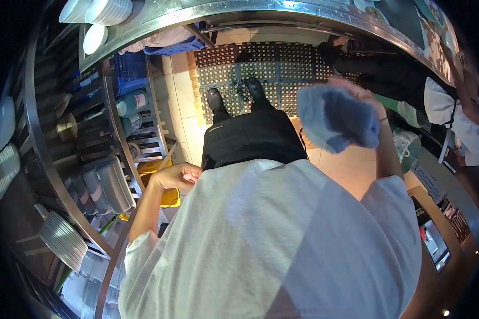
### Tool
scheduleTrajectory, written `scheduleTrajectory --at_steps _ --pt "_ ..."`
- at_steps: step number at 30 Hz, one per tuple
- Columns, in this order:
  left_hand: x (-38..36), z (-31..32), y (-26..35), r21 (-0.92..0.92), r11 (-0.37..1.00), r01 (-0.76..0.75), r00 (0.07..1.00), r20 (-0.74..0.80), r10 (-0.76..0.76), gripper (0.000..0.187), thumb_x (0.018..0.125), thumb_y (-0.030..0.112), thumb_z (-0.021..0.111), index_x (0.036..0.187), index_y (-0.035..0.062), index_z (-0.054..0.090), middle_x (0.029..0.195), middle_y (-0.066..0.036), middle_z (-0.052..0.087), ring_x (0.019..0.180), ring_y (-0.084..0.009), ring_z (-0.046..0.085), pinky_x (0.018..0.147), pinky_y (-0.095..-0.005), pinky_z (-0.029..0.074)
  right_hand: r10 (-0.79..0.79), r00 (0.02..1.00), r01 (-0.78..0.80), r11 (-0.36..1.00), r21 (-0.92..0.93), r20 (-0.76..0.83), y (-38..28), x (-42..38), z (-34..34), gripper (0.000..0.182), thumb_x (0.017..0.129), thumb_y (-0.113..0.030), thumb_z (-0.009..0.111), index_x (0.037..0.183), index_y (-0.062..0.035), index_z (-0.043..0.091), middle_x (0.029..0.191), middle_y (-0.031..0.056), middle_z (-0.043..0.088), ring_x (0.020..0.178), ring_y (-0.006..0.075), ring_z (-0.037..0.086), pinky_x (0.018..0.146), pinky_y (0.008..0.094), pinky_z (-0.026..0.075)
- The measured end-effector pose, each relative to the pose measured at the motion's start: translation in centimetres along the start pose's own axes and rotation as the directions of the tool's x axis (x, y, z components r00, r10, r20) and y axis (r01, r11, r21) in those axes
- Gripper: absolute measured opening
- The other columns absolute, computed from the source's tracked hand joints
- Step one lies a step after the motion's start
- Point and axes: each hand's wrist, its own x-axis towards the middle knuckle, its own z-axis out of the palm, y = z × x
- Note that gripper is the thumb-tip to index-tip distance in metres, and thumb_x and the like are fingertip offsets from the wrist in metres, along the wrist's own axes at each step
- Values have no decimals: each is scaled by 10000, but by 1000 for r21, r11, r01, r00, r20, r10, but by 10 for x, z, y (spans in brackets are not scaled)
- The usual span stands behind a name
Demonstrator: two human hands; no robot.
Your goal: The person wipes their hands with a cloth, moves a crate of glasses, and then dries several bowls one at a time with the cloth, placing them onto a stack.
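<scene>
A blue-grey cloth [338,118] hangs bunched from my right hand [363,94], held out to the right above the floor. My fingers grip its upper right edge, and part of them is behind the fabric. My left hand [180,176] is beside my waist at the left edge of my shirt. Its fingers are loosely curled in, and I see nothing in them.
A steel counter [218,14] with stacked white bowls [109,10] runs ahead. On the left, metal shelves hold containers [109,183] and stacked plates [64,240]. A perforated rubber mat [282,61] lies underfoot. Another person's white garment [442,101] shows at right.
</scene>
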Motion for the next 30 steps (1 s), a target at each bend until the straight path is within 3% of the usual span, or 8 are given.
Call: scheduleTrajectory --at_steps 1,3,4,7,12,15,21,30 --pt "5 -3 -9 -36 999 -13 1000 11 14 243 760 48 645 992 2 588 898 -48 611 851 -122 575 764 -253 454 -1 1000 1 1000 -2 -1 -2 4 -9 506 755 -113 615 1235 -20 484 1097 103 578 928 189 554 921 292 394" --pt "0 -22 -26 -56 998 24 1000 2 -24 164 766 74 643 913 11 606 858 -29 610 815 -108 567 743 -242 449 336 848 61 707 -704 411 -3 21 -27 392 677 -56 648 1065 -12 620 1014 92 622 947 180 556 900 283 400" --pt "-4 -29 -25 -54 998 25 1000 -3 -26 168 777 91 637 921 13 600 870 -20 606 807 -103 562 742 -240 445 431 864 -100 652 -751 260 1 19 -21 300 697 -73 648 991 -12 649 967 90 635 969 183 551 895 281 397" --pt "-10 -16 0 -77 995 58 995 -74 -64 193 804 141 625 942 14 578 890 -4 591 799 -93 550 742 -233 436 589 788 -250 574 -780 180 29 16 -7 218 741 -155 663 897 -2 672 866 83 655 1039 183 522 895 276 385" --pt "-13 -13 -5 3 1000 19 999 28 -19 172 785 54 635 934 17 557 874 7 571 799 -62 522 737 -212 417 576 705 228 370 -901 414 59 3 60 396 608 -310 747 911 -79 640 953 61 545 986 206 505 842 300 395" --pt "-17 -24 -20 26 998 54 998 -20 -53 243 757 55 667 967 15 551 890 6 568 803 -69 516 745 -216 409 509 788 203 317 -926 347 68 -3 59 351 589 -266 753 838 -49 632 828 55 512 896 207 513 781 317 402" --pt "-25 -13 -19 -90 995 30 992 125 -18 414 674 -7 710 1057 -10 552 1007 -23 605 944 -87 545 836 -247 430 641 666 41 478 -877 381 57 8 32 229 645 -188 745 739 -28 611 949 87 530 922 228 513 806 313 398" --pt "-22 -26 -36 -153 988 -30 998 54 38 204 682 52 733 827 -10 604 753 -7 617 685 -76 558 635 -219 437 678 710 -30 300 -953 191 35 14 25 230 634 -173 740 756 -30 608 954 96 550 932 244 526 813 323 399"
